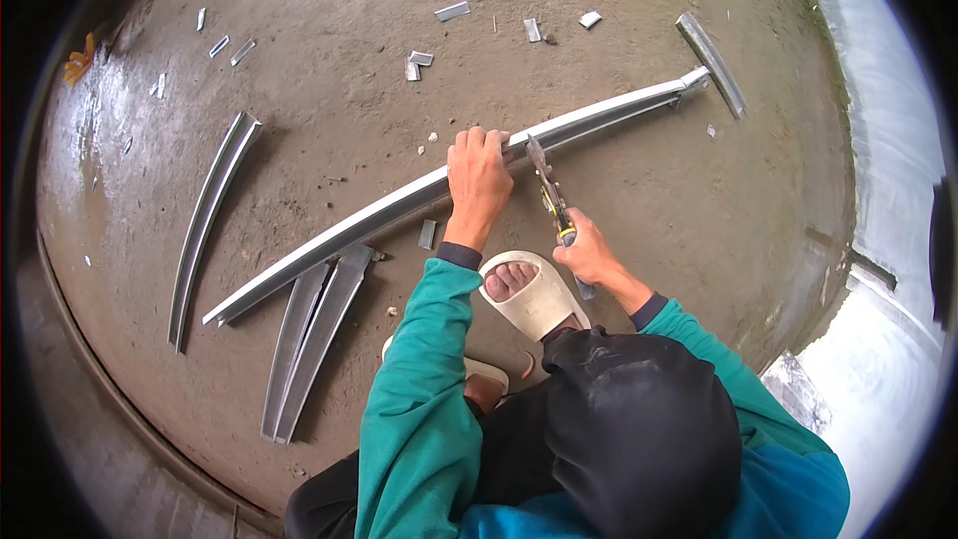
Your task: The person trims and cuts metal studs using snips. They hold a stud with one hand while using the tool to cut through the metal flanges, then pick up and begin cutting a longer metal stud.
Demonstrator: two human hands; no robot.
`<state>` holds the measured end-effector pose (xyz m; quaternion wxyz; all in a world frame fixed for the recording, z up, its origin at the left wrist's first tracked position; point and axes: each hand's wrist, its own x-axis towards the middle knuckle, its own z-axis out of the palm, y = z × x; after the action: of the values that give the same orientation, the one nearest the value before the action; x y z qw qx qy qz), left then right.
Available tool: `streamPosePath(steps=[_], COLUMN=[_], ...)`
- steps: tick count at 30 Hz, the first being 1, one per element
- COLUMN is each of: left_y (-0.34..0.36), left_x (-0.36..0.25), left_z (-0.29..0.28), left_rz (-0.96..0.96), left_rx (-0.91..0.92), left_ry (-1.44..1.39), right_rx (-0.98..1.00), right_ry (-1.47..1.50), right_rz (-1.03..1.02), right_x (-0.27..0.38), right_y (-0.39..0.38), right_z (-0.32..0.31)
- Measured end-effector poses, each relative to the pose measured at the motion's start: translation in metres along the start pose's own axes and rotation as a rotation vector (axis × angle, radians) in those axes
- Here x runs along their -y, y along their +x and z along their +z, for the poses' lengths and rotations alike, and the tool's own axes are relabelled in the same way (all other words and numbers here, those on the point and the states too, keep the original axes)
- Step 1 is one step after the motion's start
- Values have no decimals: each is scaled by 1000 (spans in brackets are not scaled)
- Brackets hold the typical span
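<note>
This looks like a building site or rough metal workshop, with work done straight on a bare concrete floor, stained and wet in patches. A long metal channel profile lies under the left hand, and the right hand holds tin snips to it. Beyond the hands short metal offcuts lie scattered, and more cut profiles lie left of the left hand.

I am looking over the whole concrete floor and I am seeing no packages, labels, signs or screens anywhere on it. Nothing of that kind is showing along its edges either.
</note>
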<state>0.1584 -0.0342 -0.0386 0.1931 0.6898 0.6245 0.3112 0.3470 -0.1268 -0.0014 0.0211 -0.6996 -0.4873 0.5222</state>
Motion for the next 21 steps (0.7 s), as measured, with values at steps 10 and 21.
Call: streamPosePath(steps=[10, 21], left_y=[14, 20], left_x=[9, 17], left_z=[-11, -37], left_rz=[-20, 83], left_rx=[204, 559], left_ry=[87, 252], right_rx=[-4, 10], right_ry=[-33, 61], right_rz=[-51, 23], right_x=[5, 9], right_y=[-10, -10], right_z=[-10, -21])
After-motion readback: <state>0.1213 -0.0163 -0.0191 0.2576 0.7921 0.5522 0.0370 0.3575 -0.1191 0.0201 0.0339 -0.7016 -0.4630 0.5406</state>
